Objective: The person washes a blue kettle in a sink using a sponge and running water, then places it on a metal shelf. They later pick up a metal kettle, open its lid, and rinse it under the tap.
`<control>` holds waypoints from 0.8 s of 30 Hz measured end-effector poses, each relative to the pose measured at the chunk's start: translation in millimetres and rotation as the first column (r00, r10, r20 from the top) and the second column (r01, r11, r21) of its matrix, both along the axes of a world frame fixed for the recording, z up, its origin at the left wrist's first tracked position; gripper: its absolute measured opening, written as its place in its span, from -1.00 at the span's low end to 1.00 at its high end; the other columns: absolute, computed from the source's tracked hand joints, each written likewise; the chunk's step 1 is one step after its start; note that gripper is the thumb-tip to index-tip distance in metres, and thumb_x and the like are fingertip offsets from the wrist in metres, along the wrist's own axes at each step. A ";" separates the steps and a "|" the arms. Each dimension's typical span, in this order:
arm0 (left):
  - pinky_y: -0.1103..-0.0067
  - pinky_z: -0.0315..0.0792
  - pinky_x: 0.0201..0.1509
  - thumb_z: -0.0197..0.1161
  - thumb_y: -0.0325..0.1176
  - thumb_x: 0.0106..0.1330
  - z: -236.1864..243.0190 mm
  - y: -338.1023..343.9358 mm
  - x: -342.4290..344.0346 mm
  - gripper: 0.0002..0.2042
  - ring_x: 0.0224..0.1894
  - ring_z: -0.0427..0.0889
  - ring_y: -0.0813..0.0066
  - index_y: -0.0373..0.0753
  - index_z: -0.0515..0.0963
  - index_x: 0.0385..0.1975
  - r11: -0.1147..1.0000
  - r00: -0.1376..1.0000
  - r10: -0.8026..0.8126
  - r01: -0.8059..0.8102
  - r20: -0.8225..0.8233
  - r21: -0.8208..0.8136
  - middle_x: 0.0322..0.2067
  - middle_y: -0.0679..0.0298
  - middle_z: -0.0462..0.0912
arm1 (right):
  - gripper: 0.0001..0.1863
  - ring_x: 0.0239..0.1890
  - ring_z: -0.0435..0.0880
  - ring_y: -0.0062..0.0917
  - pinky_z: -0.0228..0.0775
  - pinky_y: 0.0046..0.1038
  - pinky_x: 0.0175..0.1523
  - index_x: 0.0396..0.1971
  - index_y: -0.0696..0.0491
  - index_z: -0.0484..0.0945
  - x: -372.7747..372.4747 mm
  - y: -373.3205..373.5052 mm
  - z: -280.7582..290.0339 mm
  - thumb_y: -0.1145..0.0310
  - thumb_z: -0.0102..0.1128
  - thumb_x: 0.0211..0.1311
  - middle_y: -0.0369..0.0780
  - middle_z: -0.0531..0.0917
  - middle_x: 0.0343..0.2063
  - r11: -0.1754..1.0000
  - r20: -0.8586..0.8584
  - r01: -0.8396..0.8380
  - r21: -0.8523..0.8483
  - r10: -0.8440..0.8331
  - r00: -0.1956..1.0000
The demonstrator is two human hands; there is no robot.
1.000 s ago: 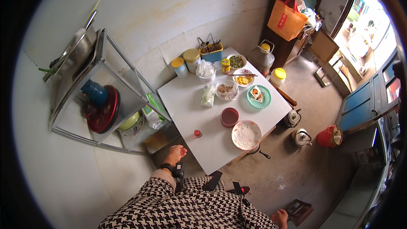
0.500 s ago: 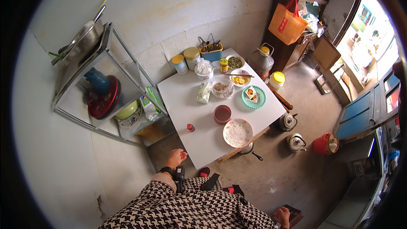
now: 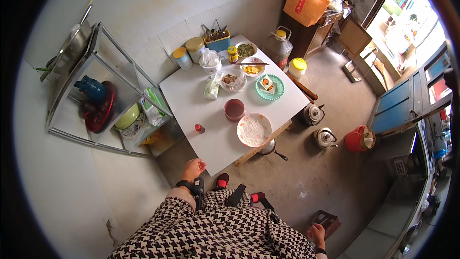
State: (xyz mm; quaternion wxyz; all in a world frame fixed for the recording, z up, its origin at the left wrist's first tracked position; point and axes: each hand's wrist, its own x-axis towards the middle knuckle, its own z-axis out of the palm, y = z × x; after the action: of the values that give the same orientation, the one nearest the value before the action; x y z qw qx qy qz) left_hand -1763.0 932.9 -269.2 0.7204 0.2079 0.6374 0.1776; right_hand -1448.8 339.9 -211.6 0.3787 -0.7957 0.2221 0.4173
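Table (image 3: 215, 152) smooth, faintly glossy; kettles (image 3: 324, 137) shiny metal; carry bag (image 3: 306, 2) matt, cloth-like; garment (image 3: 206, 228) matt cloth.

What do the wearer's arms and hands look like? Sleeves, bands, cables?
Left hand and right hand: no gloves. Sleeves: black-and-cream houndstooth; pale pinkish cuff on the left. Left wrist: black band plus dark boxy unit. Right wrist: dark band. No cables visible.

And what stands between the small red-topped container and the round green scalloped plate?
In the head view, a round dark red bowl stands between the small container and the green plate, with bare white tabletop on either side.
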 end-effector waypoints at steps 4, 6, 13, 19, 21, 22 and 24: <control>0.42 0.50 -0.18 0.06 -0.41 0.27 -6.0 -7.7 16.4 -0.91 -0.36 0.57 0.32 -0.29 0.42 -0.35 0.999 1.000 -0.004 0.004 0.009 -0.036 -0.46 0.15 0.55 | -0.68 -0.57 0.59 -0.54 0.44 -0.49 -0.56 -0.05 0.14 0.41 0.2 -19.3 -7.0 0.44 0.06 0.17 -0.24 0.59 -0.45 1.000 -0.020 0.002 0.009 -0.002 1.000; 0.41 0.51 -0.19 0.06 -0.41 0.26 -5.5 -9.3 21.1 -0.91 -0.37 0.57 0.32 -0.29 0.42 -0.37 0.999 0.999 -0.032 0.032 -0.022 -0.003 -0.46 0.16 0.55 | -0.64 -0.54 0.61 -0.51 0.45 -0.48 -0.56 -0.01 0.11 0.37 2.7 -25.5 -13.3 0.42 0.07 0.17 -0.22 0.59 -0.41 1.000 -0.030 -0.012 0.017 0.012 0.999; 0.38 0.51 -0.22 0.06 -0.42 0.25 -4.3 -17.0 26.9 -0.92 -0.37 0.57 0.29 -0.29 0.43 -0.38 1.000 0.995 0.014 -0.016 -0.102 -0.018 -0.46 0.15 0.55 | -0.62 -0.53 0.60 -0.51 0.45 -0.47 -0.55 0.01 0.09 0.37 8.6 -30.4 -20.1 0.40 0.08 0.16 -0.20 0.59 -0.38 0.999 -0.034 -0.032 -0.018 0.031 0.999; 0.38 0.51 -0.32 0.10 -0.41 0.22 -11.8 -21.0 25.2 -0.91 -0.44 0.58 0.29 -0.27 0.42 -0.38 0.998 0.991 -0.051 0.055 -0.124 0.026 -0.50 0.16 0.56 | -0.69 -0.58 0.58 -0.55 0.42 -0.51 -0.60 -0.09 0.16 0.41 11.7 -37.8 -20.7 0.44 0.08 0.15 -0.21 0.58 -0.45 1.000 0.003 0.008 0.015 -0.008 1.000; 0.39 0.50 -0.39 0.12 -0.40 0.20 -11.6 -17.7 27.9 -0.91 -0.50 0.58 0.32 -0.25 0.43 -0.35 0.995 0.984 -0.076 0.086 -0.159 0.054 -0.55 0.16 0.56 | -0.64 -0.54 0.60 -0.52 0.45 -0.47 -0.56 -0.02 0.12 0.38 13.1 -42.6 -26.2 0.41 0.07 0.16 -0.20 0.59 -0.40 0.999 -0.030 -0.033 0.015 0.034 0.999; 0.40 0.50 -0.43 0.13 -0.40 0.19 -11.0 -16.3 30.6 -0.90 -0.54 0.58 0.33 -0.24 0.44 -0.33 0.998 0.986 -0.049 0.056 -0.157 0.037 -0.57 0.16 0.56 | -0.62 -0.52 0.61 -0.50 0.47 -0.45 -0.53 0.01 0.10 0.36 14.0 -45.3 -29.4 0.39 0.07 0.17 -0.20 0.59 -0.37 0.999 -0.055 -0.049 -0.009 0.049 0.997; 0.42 0.51 -0.45 0.14 -0.41 0.19 -8.4 -10.4 38.4 -0.89 -0.54 0.59 0.35 -0.24 0.44 -0.32 0.991 0.968 -0.103 0.121 -0.231 0.065 -0.56 0.18 0.56 | -0.63 -0.52 0.61 -0.50 0.47 -0.46 -0.53 0.00 0.11 0.37 16.0 -49.6 -36.1 0.39 0.07 0.17 -0.20 0.59 -0.38 0.998 -0.060 -0.067 -0.001 0.066 0.996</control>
State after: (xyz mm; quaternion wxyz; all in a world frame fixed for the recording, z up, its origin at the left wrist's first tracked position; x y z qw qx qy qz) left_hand -1724.6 922.5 -277.5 0.6430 0.2906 0.6953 0.1367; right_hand -1432.8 290.3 -247.7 0.3564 -0.7905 0.2075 0.4529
